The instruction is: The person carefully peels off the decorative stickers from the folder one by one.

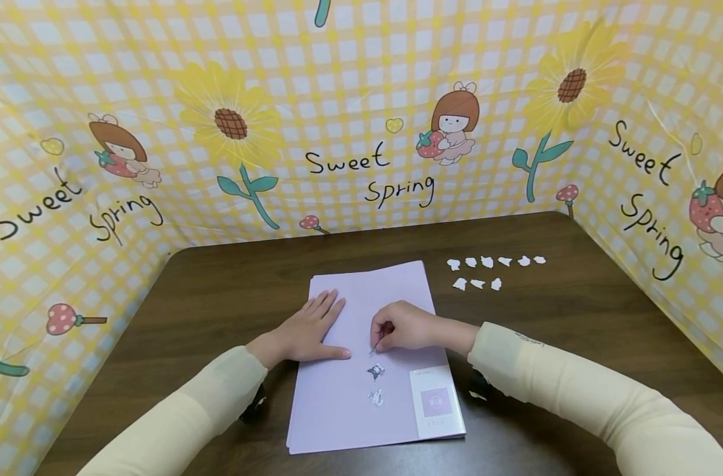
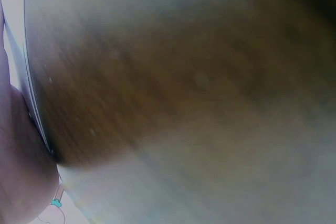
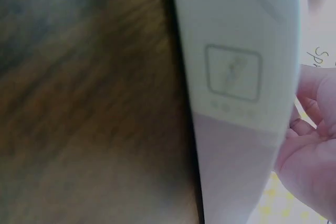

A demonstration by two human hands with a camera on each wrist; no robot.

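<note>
A lilac folder lies on the dark wooden table in the head view. My left hand rests flat on its left side, fingers spread. Over the folder's middle, my right hand pinches a small sticker between thumb and curled fingers, close to the surface; its print is too small to make out. Just below it are a dark-and-white character sticker and a pale character sticker. In the right wrist view the right hand shows at the right edge, with curled fingers.
Several small white cutout pieces lie in two rows on the table, right of the folder. A white label with a pink square covers the folder's lower right corner. A yellow checked cloth surrounds the table's back and sides.
</note>
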